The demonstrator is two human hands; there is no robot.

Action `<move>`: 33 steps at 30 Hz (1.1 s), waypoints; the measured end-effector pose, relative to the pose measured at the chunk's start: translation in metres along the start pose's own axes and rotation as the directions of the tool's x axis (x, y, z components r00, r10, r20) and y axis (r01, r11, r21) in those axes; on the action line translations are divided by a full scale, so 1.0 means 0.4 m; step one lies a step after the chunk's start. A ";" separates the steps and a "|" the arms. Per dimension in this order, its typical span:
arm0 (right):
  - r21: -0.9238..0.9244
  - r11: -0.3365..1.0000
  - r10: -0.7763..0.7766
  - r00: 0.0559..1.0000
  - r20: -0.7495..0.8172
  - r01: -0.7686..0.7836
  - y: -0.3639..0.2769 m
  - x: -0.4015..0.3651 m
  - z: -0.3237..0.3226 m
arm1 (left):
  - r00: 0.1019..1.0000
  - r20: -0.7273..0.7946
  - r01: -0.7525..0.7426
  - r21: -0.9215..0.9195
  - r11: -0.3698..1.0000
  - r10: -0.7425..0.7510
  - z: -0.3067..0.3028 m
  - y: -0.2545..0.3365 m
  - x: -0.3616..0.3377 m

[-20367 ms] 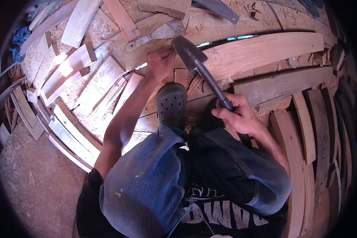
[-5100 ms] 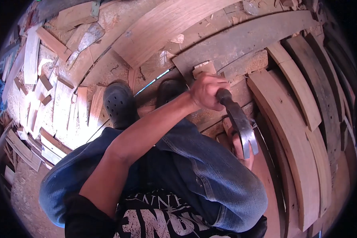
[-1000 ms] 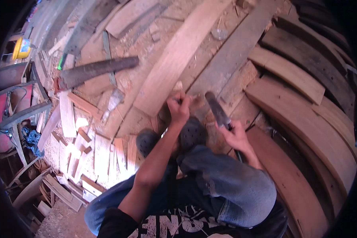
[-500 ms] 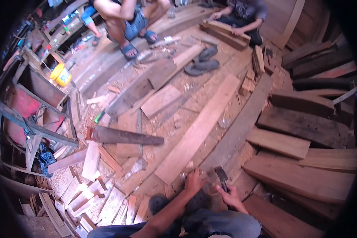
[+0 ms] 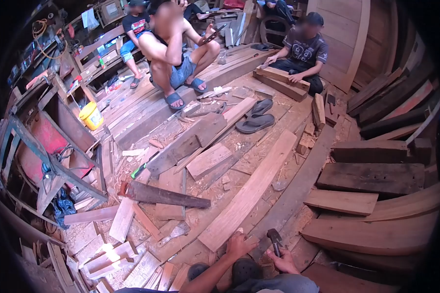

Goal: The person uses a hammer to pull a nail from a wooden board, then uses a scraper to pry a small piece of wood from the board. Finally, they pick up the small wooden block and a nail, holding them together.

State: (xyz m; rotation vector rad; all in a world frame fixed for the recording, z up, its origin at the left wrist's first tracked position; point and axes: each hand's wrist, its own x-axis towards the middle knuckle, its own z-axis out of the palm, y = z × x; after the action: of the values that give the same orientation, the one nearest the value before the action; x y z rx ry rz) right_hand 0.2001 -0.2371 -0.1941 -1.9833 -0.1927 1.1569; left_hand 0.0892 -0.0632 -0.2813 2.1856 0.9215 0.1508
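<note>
My right hand [image 5: 284,261] is wrapped round the handle of a hammer [image 5: 274,237], its dark head pointing up and away from me. Just left of it, my left hand [image 5: 237,245] is closed low over the floor, at the near end of a long pale plank [image 5: 254,190]. Something small and light shows at its fingertips; what it grips is too hidden to name. A long dark board [image 5: 298,173] lies to the right of the plank.
A handsaw [image 5: 168,194] lies left of the plank, with offcuts and shavings around it. Stacked timber [image 5: 371,178] fills the right side. Sandals [image 5: 255,123] lie farther off. One person [image 5: 181,58] squats holding a phone; another [image 5: 305,53] sits with a wooden block.
The view has tilted up, showing more of the people and the background. Both my hands sit lower in view; the hammer is still in my right hand.
</note>
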 end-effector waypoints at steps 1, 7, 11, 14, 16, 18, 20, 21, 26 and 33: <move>-0.037 0.999 -0.029 1.000 0.002 0.029 0.002 0.005 0.003 | 1.000 0.010 -0.014 0.003 1.000 0.014 -0.011 0.007 0.007; -0.059 0.988 -0.140 0.990 0.000 0.140 -0.022 0.006 0.019 | 0.990 0.060 0.142 -0.340 0.930 -0.130 -0.041 0.031 0.032; 0.022 0.995 -0.099 0.994 -0.037 0.100 0.010 0.057 0.039 | 0.960 0.097 0.278 -0.463 0.841 -0.264 -0.088 0.045 0.033; -0.260 0.926 -0.337 0.909 -0.243 0.274 0.057 0.133 0.057 | 0.943 0.147 0.329 -0.535 0.778 -0.297 -0.101 0.023 0.038; -0.364 0.890 -0.391 0.873 -0.293 0.276 0.061 0.167 0.073 | 0.944 0.120 0.322 -0.523 0.789 -0.306 -0.110 0.021 0.038; -0.467 0.842 -0.451 0.830 -0.329 0.272 0.060 0.190 0.085 | 0.944 0.089 0.317 -0.513 0.798 -0.317 -0.111 0.019 0.039; -0.422 0.879 -0.387 0.850 -0.357 0.223 0.060 0.207 0.098 | 0.936 0.103 0.340 -0.507 0.792 -0.336 -0.105 0.007 0.044; -0.428 0.875 -0.391 0.853 -0.347 0.227 0.077 0.220 0.102 | 0.934 0.098 0.344 -0.512 0.787 -0.344 -0.097 -0.002 0.046; -0.420 0.876 -0.386 0.866 -0.319 0.236 0.055 0.205 0.106 | 0.936 0.099 0.342 -0.492 0.801 -0.339 -0.098 -0.007 0.046; -0.699 0.715 -0.161 0.972 -0.168 -0.002 -0.037 0.170 0.088 | 0.918 0.148 0.390 -0.506 0.769 -0.368 -0.100 0.003 0.043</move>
State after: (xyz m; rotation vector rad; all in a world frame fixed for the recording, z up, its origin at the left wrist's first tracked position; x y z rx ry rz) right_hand 0.2147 -0.1737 -0.2372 -2.7151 -0.6826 0.8533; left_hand 0.0878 -0.0285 -0.2547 1.4558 1.1265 0.1425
